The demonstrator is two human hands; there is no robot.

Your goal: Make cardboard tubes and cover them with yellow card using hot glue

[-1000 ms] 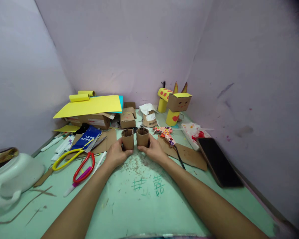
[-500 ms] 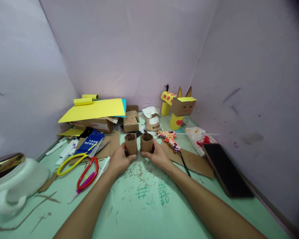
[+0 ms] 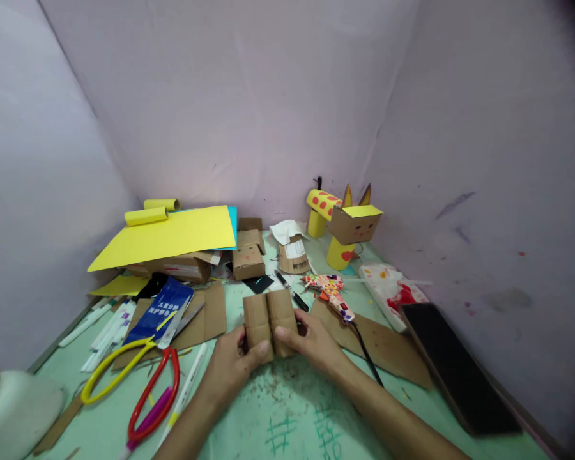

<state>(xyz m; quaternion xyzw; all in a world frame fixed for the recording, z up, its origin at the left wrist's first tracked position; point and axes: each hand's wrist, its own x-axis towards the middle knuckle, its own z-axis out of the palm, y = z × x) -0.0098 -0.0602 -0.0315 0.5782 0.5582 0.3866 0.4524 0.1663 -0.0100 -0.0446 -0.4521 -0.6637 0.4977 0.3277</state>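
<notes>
Two brown cardboard tubes are held side by side over the middle of the green table, their long sides turned towards me and nearly touching. My left hand (image 3: 242, 361) grips the left cardboard tube (image 3: 257, 316), thumb across its lower end. Around the lower part of the right cardboard tube (image 3: 282, 313) my right hand (image 3: 311, 342) is closed, thumb on its front. Just beyond them lie a black pen (image 3: 292, 292) and a hot glue gun (image 3: 330, 294) with a flowery pattern. A small cardboard box (image 3: 248, 260) with a drawn face sits farther back.
Scissors (image 3: 141, 383) with yellow and red handles lie at left beside a blue packet (image 3: 160, 313) and several markers. Yellow sheets (image 3: 182, 233) rest on a box behind. A cardboard animal (image 3: 354, 223) stands at back right; a phone (image 3: 460, 367) lies at right.
Both tubes have been tipped, so their open tops no longer show and their sides face me. They are now closer together. The whole view has shifted slightly.
</notes>
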